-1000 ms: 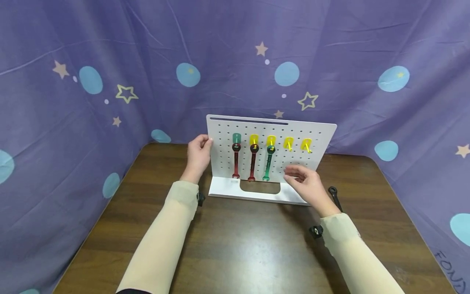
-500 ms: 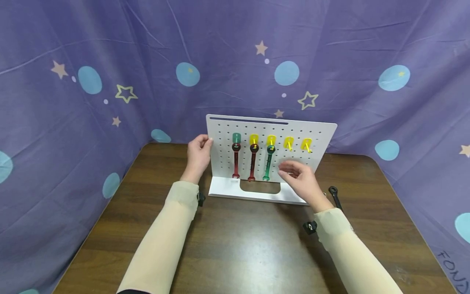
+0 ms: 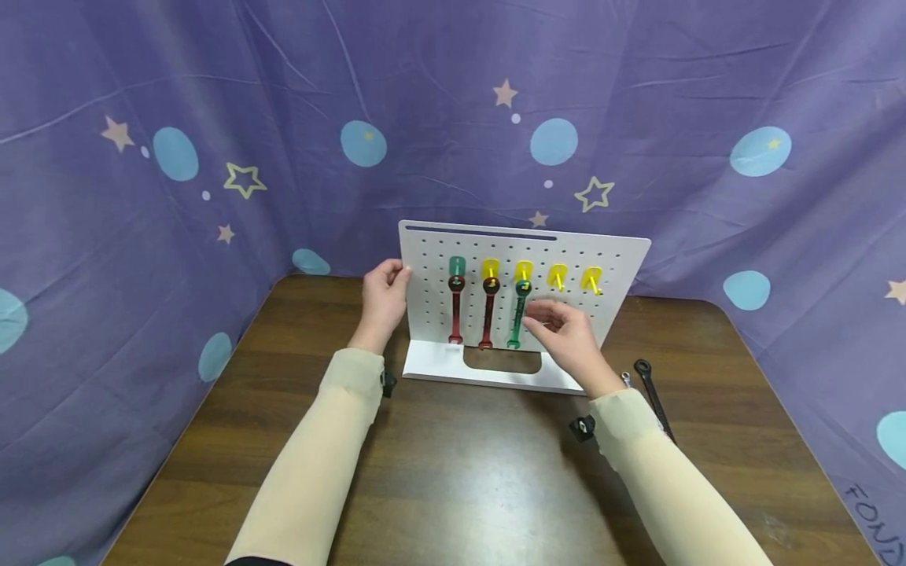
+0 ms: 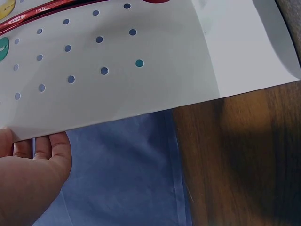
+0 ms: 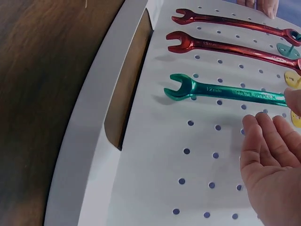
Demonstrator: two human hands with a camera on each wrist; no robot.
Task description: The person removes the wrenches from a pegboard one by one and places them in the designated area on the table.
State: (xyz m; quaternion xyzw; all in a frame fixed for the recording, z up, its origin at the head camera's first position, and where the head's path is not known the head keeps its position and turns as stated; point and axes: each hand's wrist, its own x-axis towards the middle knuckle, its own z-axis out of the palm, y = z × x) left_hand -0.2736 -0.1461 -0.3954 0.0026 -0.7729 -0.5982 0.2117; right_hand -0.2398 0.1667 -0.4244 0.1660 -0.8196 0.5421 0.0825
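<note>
A white pegboard (image 3: 432, 314) stands upright on the wooden table. My left hand (image 3: 384, 295) pinches its left edge, thumb in front and fingers behind in the left wrist view. Three combination wrenches hang from hooks: a red wrench (image 3: 456, 314) at left, another red wrench (image 3: 487, 318), then a green wrench (image 3: 519, 318) marked 12mm. Just right of the green one is my right hand (image 3: 566, 338), fingers loosely bent. In the right wrist view its thumb (image 5: 293, 100) overlaps the upper end of the green wrench (image 5: 225, 92).
Two yellow hooks, one yellow hook (image 3: 557, 277) and another yellow hook (image 3: 591, 280), carry nothing at the board's right. A black wrench (image 3: 653, 393) and a silver wrench (image 3: 626, 378) lie on the table (image 3: 460, 472) behind my right forearm. A purple curtain (image 3: 453, 141) surrounds the table.
My right hand has moved left across the front of the board to the green wrench, uncovering more of the black and silver wrenches. The left hand stays on the board's edge.
</note>
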